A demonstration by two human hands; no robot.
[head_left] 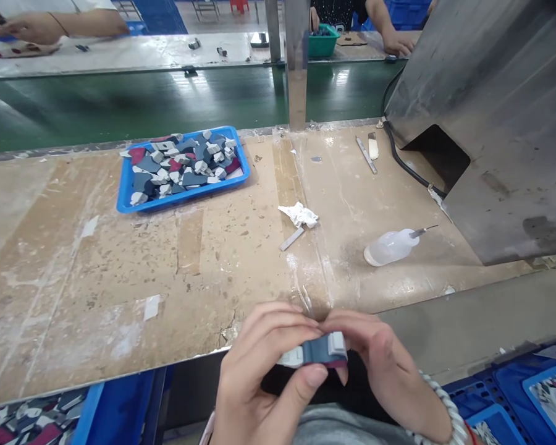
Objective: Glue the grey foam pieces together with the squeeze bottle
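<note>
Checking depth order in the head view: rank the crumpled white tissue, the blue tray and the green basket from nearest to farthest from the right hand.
1. Crumpled white tissue, mid-table, ahead of the right hand.
2. Blue tray, far left on the table.
3. Green basket, across the belt.

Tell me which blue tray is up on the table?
The blue tray heaped with grey, white and red pieces, at the table's far left. The other blue trays sit lower, below the table's near edge.

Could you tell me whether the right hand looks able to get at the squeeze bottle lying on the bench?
Probably yes: the bottle lies on open bench ahead of the right hand, nothing between. But that hand shares a grip on a small grey piece with the left hand.
</note>
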